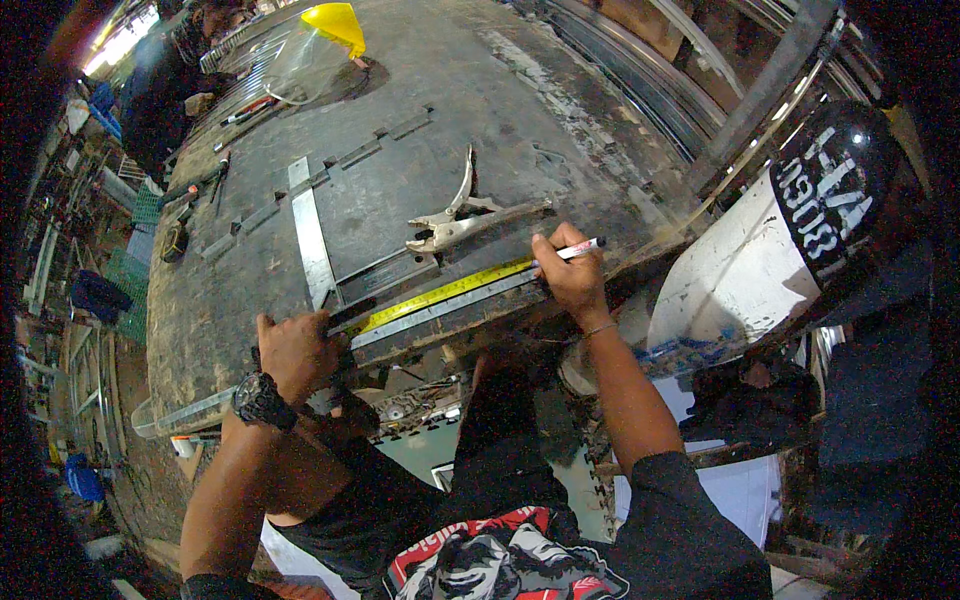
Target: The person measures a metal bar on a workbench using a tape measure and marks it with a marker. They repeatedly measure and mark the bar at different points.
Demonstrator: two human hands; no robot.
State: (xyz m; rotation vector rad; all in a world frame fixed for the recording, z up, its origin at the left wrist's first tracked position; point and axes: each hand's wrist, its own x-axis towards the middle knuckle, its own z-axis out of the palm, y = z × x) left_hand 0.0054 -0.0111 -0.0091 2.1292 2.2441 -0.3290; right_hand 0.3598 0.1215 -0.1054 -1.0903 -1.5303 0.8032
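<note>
One yellow tape-measure blade [441,294] slants up rightward mid-frame from our curled left hand [297,355], contents hidden, to our right hand [574,280] gripping a marker [581,249].

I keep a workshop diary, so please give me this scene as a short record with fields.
Tape measure blade: yellow, extended along a metal strip
Left hand: curled by the blade's left end; grip hidden
Right hand: holds a white marker
Locking pliers: on the workbench, beyond the blade
Face shield: yellow-topped, toward the workbench's far end
</note>
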